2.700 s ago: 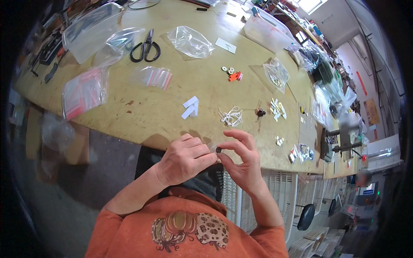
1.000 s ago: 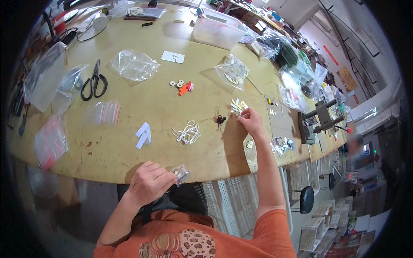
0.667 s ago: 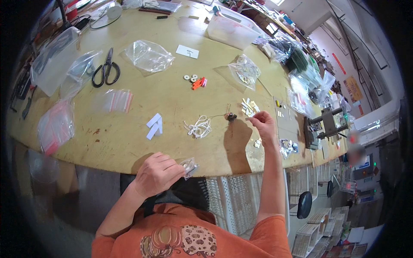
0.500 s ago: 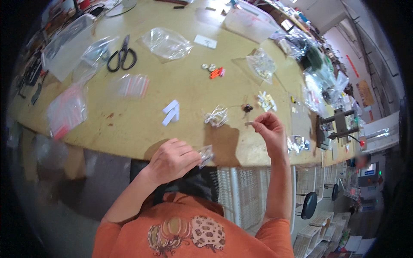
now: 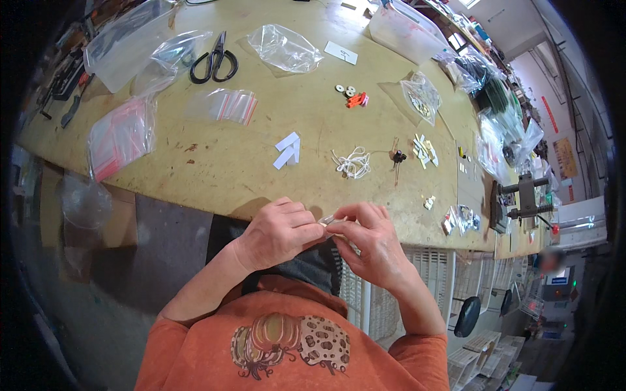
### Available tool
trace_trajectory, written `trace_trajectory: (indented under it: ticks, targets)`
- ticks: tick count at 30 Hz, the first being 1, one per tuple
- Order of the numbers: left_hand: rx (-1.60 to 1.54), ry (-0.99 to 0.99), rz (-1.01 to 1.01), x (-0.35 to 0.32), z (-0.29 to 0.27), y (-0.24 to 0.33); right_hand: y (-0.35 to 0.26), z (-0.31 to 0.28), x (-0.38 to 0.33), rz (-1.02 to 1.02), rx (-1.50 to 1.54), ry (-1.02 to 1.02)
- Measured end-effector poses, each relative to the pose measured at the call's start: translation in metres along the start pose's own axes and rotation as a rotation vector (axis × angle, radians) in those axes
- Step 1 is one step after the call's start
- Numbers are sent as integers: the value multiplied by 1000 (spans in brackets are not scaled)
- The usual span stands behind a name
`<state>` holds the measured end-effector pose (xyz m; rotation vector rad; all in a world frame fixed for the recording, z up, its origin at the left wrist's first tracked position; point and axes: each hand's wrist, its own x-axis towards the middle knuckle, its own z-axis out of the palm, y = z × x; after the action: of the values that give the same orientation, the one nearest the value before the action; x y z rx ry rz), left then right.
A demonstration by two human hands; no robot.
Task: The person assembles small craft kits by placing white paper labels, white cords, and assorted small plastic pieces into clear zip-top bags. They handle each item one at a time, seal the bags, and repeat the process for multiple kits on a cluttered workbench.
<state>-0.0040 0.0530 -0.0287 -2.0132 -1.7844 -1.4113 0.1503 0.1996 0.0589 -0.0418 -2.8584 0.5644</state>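
Workbench (image 5: 225,166): yellowish top.
Left hand (image 5: 277,234): pinching small clear bag (image 5: 328,219) at near edge.
Right hand (image 5: 373,242): fingertips at bag; closure, any held part hidden.
Bag: not set down; fill unclear.
Loose, beyond: cord (image 5: 353,162), paper strips (image 5: 287,151), pale pieces (image 5: 426,151).

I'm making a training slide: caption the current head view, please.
Left hand and right hand meet at a small clear plastic bag, white cord beyond on the worktable.

1. T-shirt (image 5: 195,358): orange; short sleeves (image 5: 425,355) ending near the elbows.
2. Chest print (image 5: 277,333): three pumpkins, one striped, one ribbed brown, one cream with dark spots.
3. Lower garment (image 5: 305,266): dark grey.
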Motion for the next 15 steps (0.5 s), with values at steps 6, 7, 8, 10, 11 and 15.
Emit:
trace_trajectory:
  ticks: [6,7,8,10,11,15]
  targets:
    - [-262,72,-123,3,-10,2,6,6,-8,136,292,125]
    - [-327,64,-181,2,-11,2,8,7,-9,193,422,142]
    - [-392,55,-238,1,-12,3,10,7,-8,237,492,164]
    - [-442,55,-294,-2,-10,-2,20,10,-14,349,490,180]
    - [-467,53,-321,-2,-9,-3,25,11,-17,406,488,189]
    - [-477,39,-466,0,-9,-2,52,10,-29,588,422,210]
